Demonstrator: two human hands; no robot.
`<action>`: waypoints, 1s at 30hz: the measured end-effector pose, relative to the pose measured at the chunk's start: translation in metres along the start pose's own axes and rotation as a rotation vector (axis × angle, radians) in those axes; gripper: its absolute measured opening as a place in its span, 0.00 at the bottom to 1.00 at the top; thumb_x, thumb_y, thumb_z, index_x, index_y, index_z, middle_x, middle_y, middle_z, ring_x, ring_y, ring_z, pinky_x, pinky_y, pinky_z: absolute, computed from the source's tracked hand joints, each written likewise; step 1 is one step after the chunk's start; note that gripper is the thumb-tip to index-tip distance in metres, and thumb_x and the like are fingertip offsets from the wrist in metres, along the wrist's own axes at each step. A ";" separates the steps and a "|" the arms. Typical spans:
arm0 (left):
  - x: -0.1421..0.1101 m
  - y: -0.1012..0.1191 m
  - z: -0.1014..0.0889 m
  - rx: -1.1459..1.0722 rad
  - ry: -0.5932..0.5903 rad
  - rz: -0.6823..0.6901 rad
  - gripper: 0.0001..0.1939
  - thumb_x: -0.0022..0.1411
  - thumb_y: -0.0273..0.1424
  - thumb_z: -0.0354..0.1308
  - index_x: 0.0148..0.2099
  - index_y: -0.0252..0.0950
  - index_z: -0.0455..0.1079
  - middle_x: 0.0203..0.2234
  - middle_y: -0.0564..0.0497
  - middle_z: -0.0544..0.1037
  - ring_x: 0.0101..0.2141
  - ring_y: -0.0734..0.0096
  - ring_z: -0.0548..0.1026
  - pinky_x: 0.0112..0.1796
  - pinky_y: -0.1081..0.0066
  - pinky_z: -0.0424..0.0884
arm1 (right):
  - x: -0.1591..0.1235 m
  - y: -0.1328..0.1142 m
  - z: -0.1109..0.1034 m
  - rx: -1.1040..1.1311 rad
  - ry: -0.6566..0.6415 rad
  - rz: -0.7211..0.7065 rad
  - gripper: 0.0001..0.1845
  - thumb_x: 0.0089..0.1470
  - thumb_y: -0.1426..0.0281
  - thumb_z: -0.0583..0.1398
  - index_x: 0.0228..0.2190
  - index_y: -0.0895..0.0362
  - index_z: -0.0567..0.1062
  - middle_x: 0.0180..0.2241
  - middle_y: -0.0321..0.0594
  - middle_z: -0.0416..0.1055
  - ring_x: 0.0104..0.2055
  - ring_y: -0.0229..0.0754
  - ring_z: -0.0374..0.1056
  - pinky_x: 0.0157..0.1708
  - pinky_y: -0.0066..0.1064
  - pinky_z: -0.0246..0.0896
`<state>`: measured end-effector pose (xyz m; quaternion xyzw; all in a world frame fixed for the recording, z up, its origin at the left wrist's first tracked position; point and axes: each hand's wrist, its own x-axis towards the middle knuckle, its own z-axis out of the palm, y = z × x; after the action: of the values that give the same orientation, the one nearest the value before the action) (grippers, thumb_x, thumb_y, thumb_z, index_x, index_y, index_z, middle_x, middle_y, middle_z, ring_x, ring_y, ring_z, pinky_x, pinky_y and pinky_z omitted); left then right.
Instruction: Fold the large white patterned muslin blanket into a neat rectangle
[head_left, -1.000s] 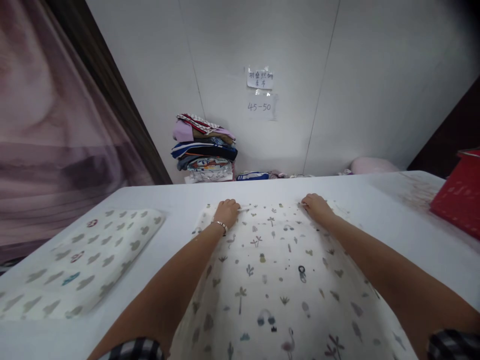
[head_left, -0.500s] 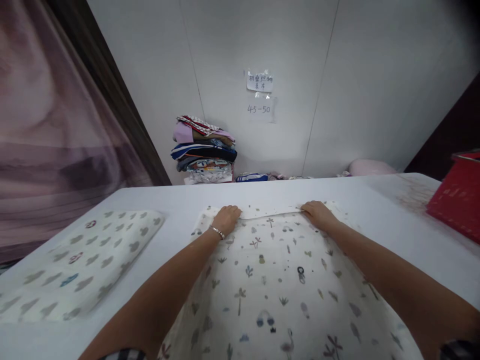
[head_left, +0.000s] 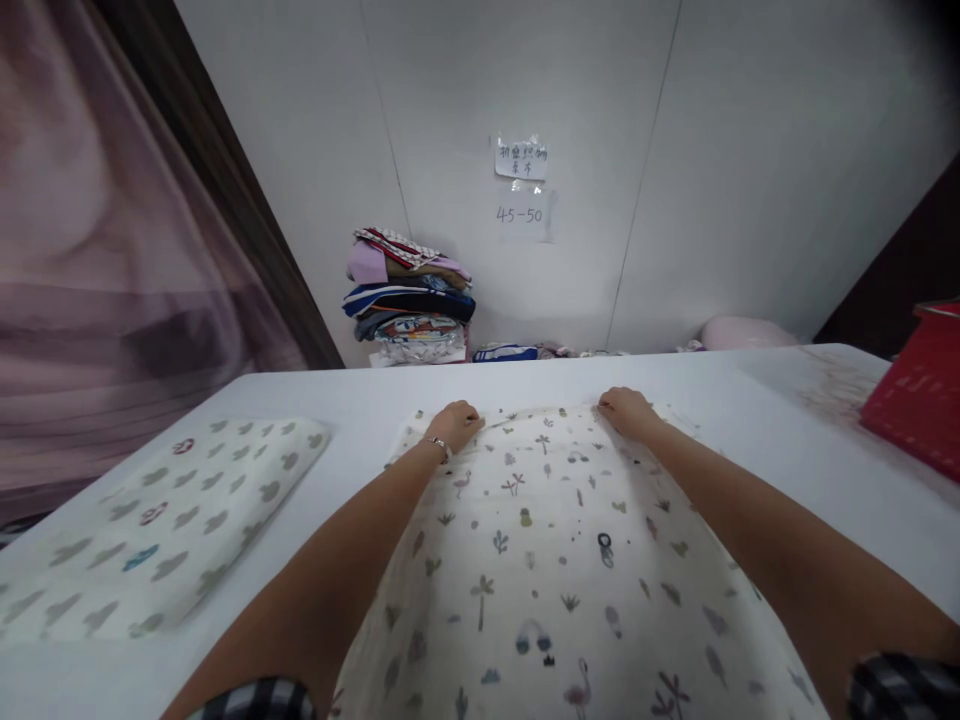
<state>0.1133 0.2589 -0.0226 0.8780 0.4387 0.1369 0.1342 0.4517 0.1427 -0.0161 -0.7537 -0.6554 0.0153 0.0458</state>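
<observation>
A white cloth printed with small plants and flamingos (head_left: 547,560) lies spread on the white table (head_left: 360,400) in front of me. My left hand (head_left: 455,422), with a bracelet on the wrist, is closed on the cloth's far edge at its left. My right hand (head_left: 626,409) is closed on the same far edge at its right. Both arms stretch out over the cloth.
A flat pillow with a grey leaf print (head_left: 161,515) lies at the table's left. A red box (head_left: 919,385) stands at the right edge. Behind the table a stack of folded clothes (head_left: 409,295) leans against the white wall, below paper notes (head_left: 521,160).
Half a second ago the far edge was drawn back, showing a plain white strip; now both hands have pushed it away from me and the strip is covered.
</observation>
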 end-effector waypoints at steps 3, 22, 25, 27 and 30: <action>-0.009 -0.003 0.000 0.041 0.011 0.168 0.06 0.57 0.33 0.54 0.34 0.36 0.70 0.34 0.49 0.74 0.39 0.67 0.70 0.41 0.70 0.65 | -0.010 0.006 0.003 0.016 0.035 -0.100 0.12 0.54 0.73 0.52 0.34 0.57 0.74 0.39 0.45 0.71 0.42 0.44 0.63 0.41 0.31 0.54; -0.002 0.013 -0.003 0.243 -0.008 -0.158 0.14 0.61 0.34 0.48 0.43 0.36 0.71 0.43 0.44 0.74 0.46 0.56 0.68 0.45 0.59 0.62 | -0.006 0.006 0.008 -0.055 0.023 0.054 0.16 0.58 0.68 0.49 0.42 0.56 0.74 0.44 0.46 0.71 0.45 0.47 0.65 0.43 0.35 0.53; -0.001 0.013 -0.004 0.250 -0.024 -0.169 0.14 0.61 0.35 0.47 0.43 0.37 0.71 0.42 0.44 0.75 0.45 0.56 0.69 0.46 0.57 0.61 | -0.005 0.006 0.008 -0.063 0.019 0.044 0.16 0.58 0.69 0.50 0.40 0.55 0.75 0.43 0.46 0.71 0.44 0.46 0.65 0.44 0.35 0.53; -0.001 0.012 -0.007 0.248 -0.039 -0.135 0.13 0.60 0.35 0.49 0.41 0.38 0.71 0.41 0.46 0.75 0.45 0.58 0.69 0.47 0.58 0.60 | -0.005 0.008 0.007 -0.059 0.017 0.015 0.14 0.56 0.70 0.51 0.39 0.56 0.75 0.42 0.45 0.71 0.44 0.45 0.65 0.43 0.34 0.53; -0.004 0.008 -0.011 0.242 -0.055 -0.060 0.10 0.58 0.34 0.52 0.40 0.39 0.71 0.40 0.48 0.75 0.45 0.62 0.69 0.47 0.62 0.60 | -0.005 0.013 0.006 -0.043 0.022 -0.033 0.13 0.54 0.72 0.52 0.38 0.57 0.75 0.41 0.44 0.71 0.44 0.44 0.64 0.42 0.32 0.53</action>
<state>0.1129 0.2526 -0.0098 0.8776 0.4742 0.0548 0.0433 0.4631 0.1359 -0.0232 -0.7436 -0.6675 -0.0078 0.0371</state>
